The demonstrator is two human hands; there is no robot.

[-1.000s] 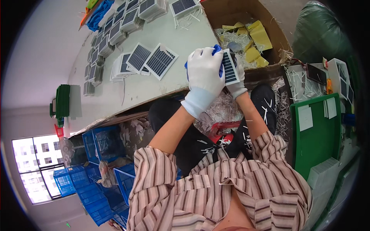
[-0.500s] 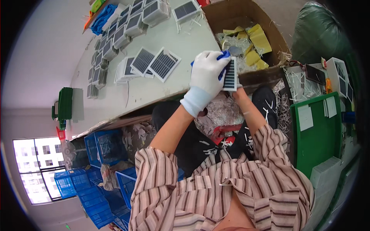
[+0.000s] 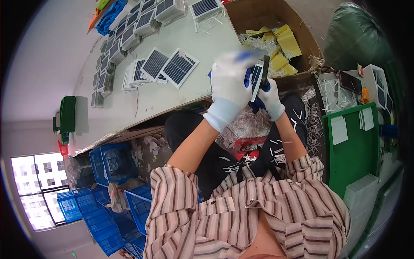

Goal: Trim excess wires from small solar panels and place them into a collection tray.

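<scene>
Pale bench (image 3: 172, 101) out front, stacks (image 3: 146, 23) of panels along its far side, a loose fan of cards (image 3: 180, 68) nearer in, and a cardboard box (image 3: 311, 36) of scraps (image 3: 263, 41) off to the right! Front and centre, though, was the panel (image 3: 255, 80), up in the air between two gloved hands, showing in front of the corner where bench met box. Now the key line: it stood steeply tilted, almost edge-on to the view, its long axis running away from the body, its ribbed face turned left. Left hand (image 3: 230, 82) sat right against that face, fingers bent round from the left side; right hand (image 3: 271, 99) was just as close, low on the other side. And what a detail there: the right fingers were closed around a dark tool (image 3: 265, 69), which rose alongside the panel's right edge. Touching it or just beside it? No telling from this angle!

Plenty was tucked away, too. Blur smeared the upper left fingers, so their exact grip could not be read; the left glove covered part of the panel, and its back faced out of sight. Within the right fist the tool's lower end was lost, and its tip was hard to make out.
</scene>
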